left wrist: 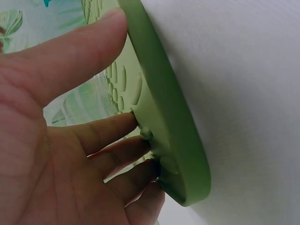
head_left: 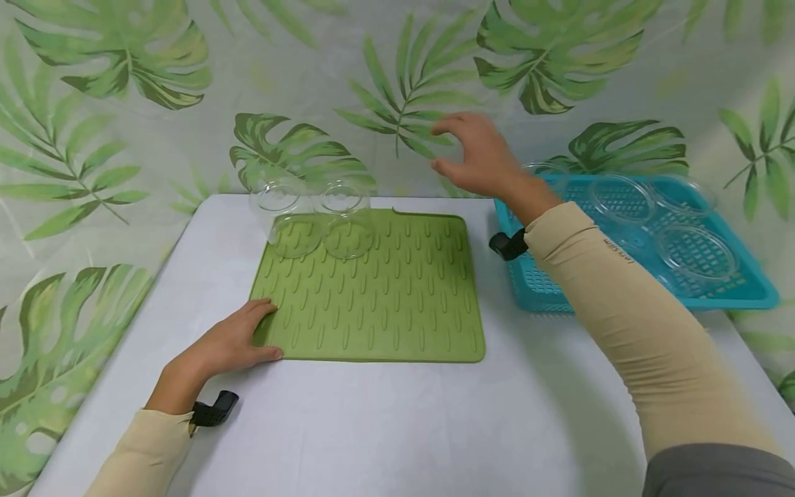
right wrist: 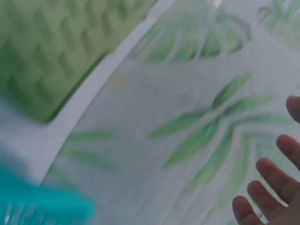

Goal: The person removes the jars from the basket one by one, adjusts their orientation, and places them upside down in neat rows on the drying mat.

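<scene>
My left hand (head_left: 232, 338) rests at the near left corner of a green ribbed drying mat (head_left: 397, 297), thumb at its front edge and fingers at its left side. The left wrist view shows those fingers (left wrist: 117, 180) fairly straight against the mat. Two clear cups (head_left: 348, 238) stand side by side at the mat's back left, their wide rims down. My right hand (head_left: 475, 155) is in the air beyond the mat's back right, fingers apart and loosely bent, holding nothing. In the right wrist view, its fingertips (right wrist: 267, 171) are spread.
A blue plastic basket (head_left: 733, 302) stands on the right under my right forearm, with several clear cups (head_left: 695, 252) in it. The table wears a white cloth (head_left: 397, 428). A leaf-patterned curtain (head_left: 422, 62) hangs right behind the table.
</scene>
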